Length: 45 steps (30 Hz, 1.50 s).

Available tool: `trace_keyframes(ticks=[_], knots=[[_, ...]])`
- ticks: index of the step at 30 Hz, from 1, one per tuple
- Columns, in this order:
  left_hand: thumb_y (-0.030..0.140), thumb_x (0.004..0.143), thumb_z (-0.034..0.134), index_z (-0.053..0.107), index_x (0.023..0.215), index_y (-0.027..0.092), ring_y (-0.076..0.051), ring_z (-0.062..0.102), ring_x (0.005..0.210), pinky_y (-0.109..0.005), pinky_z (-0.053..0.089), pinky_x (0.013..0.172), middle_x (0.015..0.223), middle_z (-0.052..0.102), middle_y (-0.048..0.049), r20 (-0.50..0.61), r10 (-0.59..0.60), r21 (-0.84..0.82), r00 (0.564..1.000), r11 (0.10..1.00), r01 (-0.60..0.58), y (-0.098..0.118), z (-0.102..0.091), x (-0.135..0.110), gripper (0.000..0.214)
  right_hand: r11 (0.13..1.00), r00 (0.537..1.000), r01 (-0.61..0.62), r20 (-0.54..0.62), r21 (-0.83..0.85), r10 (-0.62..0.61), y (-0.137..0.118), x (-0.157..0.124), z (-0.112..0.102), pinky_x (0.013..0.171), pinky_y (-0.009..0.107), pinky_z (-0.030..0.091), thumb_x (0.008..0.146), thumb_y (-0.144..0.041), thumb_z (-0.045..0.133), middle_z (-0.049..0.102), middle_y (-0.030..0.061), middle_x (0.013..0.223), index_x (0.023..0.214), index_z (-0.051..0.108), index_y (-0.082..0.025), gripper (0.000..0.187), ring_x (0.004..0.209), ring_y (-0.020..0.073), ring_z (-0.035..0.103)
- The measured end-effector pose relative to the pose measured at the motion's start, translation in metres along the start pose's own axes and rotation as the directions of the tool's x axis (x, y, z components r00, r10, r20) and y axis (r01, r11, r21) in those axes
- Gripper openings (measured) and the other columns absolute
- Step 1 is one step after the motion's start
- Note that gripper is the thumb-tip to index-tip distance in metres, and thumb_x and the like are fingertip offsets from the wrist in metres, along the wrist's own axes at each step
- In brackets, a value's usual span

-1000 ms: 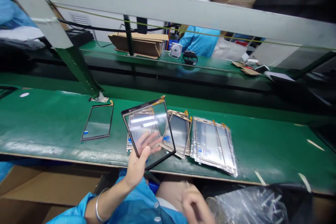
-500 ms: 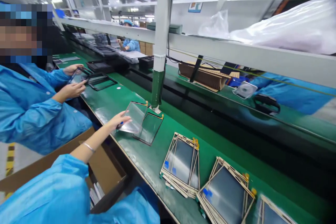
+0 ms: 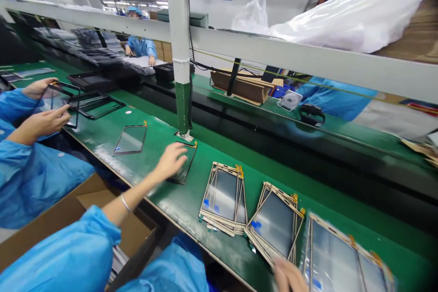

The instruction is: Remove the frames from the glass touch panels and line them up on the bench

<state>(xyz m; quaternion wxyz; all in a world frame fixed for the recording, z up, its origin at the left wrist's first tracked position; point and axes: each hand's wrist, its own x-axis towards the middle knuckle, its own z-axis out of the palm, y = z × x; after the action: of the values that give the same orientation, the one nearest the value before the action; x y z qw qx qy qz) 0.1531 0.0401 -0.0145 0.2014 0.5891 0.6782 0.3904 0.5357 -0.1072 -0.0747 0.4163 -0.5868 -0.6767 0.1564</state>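
My left hand (image 3: 171, 160) reaches over the green bench with its fingers apart. It hovers over or touches a clear panel with a thin dark frame (image 3: 187, 171), partly hidden by the hand. Farther left, a similar clear panel (image 3: 132, 139) with an orange tab lies flat on the bench. My right hand (image 3: 290, 276) shows only in part at the bottom edge, blurred, with its fingers stretched out. It is beside a stack of pale-framed panels (image 3: 278, 221) with blue and orange tabs. Whether it touches the stack is unclear.
Another pale-framed stack (image 3: 224, 194) and some plastic-wrapped panels (image 3: 337, 253) lie on the green bench (image 3: 164, 205). A post (image 3: 182, 77) rises behind. At left, a co-worker's hands (image 3: 43, 121) hold a dark frame. A cardboard box (image 3: 78, 207) stands below the bench edge.
The view has swung right. The clear panel that my left hand held now lies on the bench, and that hand has moved right to the other clear panel. My right hand has come into view.
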Motion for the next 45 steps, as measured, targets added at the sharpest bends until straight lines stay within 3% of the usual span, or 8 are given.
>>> trace_keyframes(ticks=[4,8,13,19,23,27,36,45], knots=[[0.034,0.073,0.064,0.067,0.099,0.016,-0.03,0.026,0.138,-0.048,0.009,0.115,0.139,0.047,-0.0136,0.138,0.056,-0.018,0.989,0.998,-0.054,0.025,0.094,-0.049,0.031,0.962,0.978,0.205,0.089,-0.183,-0.191,0.004,0.02,0.045,0.093,0.057,0.04,0.092,-0.049,0.039,0.062,0.0138,0.119,0.1,0.065,-0.02,0.04,0.113,0.0344,0.055],[0.027,0.072,0.065,0.06,0.112,0.013,-0.034,0.018,0.141,-0.055,0.002,0.113,0.145,0.037,-0.0184,0.149,-0.025,-0.098,0.989,0.994,0.04,0.032,0.124,-0.061,0.042,0.873,0.948,0.314,0.165,-0.372,-0.271,0.006,0.037,0.085,0.097,0.062,0.029,0.096,-0.041,0.028,0.059,0.0179,0.124,0.115,0.06,-0.014,0.046,0.116,0.0344,0.054],[0.025,0.08,0.058,0.049,0.122,0.017,-0.027,0.029,0.138,-0.049,0.023,0.112,0.147,0.036,-0.016,0.29,-0.083,-0.364,0.953,0.912,0.19,0.048,0.128,-0.048,0.044,0.913,0.961,0.24,0.215,-0.33,-0.175,0.002,0.038,0.086,0.104,0.059,0.024,0.094,-0.035,0.035,0.053,0.0174,0.131,0.123,0.055,-0.013,0.042,0.123,0.031,0.049],[0.037,0.086,0.052,0.037,0.133,0.012,-0.029,0.063,0.107,-0.044,0.05,0.089,0.128,0.055,-0.0244,0.633,-0.019,-0.556,0.774,0.684,0.472,0.07,0.123,-0.057,0.055,0.993,0.969,-0.077,0.241,0.088,0.054,-0.004,0.051,0.056,0.106,0.054,0.028,0.09,-0.041,0.041,0.058,0.0164,0.126,0.132,0.044,-0.013,0.051,0.121,0.027,0.051],[0.036,0.086,0.057,0.035,0.136,0.019,-0.028,0.058,0.114,-0.038,0.049,0.09,0.137,0.049,-0.0195,0.763,0.079,-0.57,0.642,0.551,0.61,0.078,0.093,-0.084,0.057,0.689,0.897,-0.442,0.287,0.574,0.336,-0.008,0.073,0.018,0.075,0.035,0.052,0.087,-0.06,0.04,0.067,0.017,0.108,0.121,0.051,-0.013,0.059,0.093,0.0226,0.066],[0.036,0.085,0.06,0.04,0.133,0.019,-0.029,0.061,0.11,-0.037,0.05,0.084,0.133,0.053,-0.0195,0.862,0.176,-0.491,0.475,0.525,0.695,0.092,0.067,-0.109,0.055,0.396,0.79,-0.603,0.445,0.693,0.423,-0.018,0.093,-0.017,0.049,0.025,0.042,0.07,-0.074,0.052,0.07,0.0123,0.073,0.08,0.062,-0.014,0.061,0.061,0.0182,0.063],[0.041,0.087,0.056,0.041,0.134,0.019,-0.028,0.061,0.109,-0.039,0.049,0.085,0.13,0.055,-0.0195,0.885,0.269,-0.458,0.38,0.652,0.605,0.111,0.055,-0.118,0.054,0.902,0.959,-0.283,0.073,0.327,0.274,-0.034,0.055,-0.046,0.053,0.025,0.042,0.089,-0.05,0.046,0.059,0.0008,0.059,0.077,0.062,-0.017,0.038,0.053,0.0137,0.052],[0.026,0.094,0.041,0.045,0.136,0.025,-0.021,0.062,0.107,-0.032,0.048,0.092,0.122,0.064,-0.0073,0.915,0.371,-0.383,0.156,0.922,0.055,0.136,0.02,-0.11,0.042,0.956,0.92,-0.057,0.388,0.287,-0.062,-0.064,0.063,-0.077,0.073,0.027,0.048,0.087,-0.023,0.053,0.064,0.0036,0.088,0.096,0.064,-0.021,0.014,0.079,0.0151,0.059]])
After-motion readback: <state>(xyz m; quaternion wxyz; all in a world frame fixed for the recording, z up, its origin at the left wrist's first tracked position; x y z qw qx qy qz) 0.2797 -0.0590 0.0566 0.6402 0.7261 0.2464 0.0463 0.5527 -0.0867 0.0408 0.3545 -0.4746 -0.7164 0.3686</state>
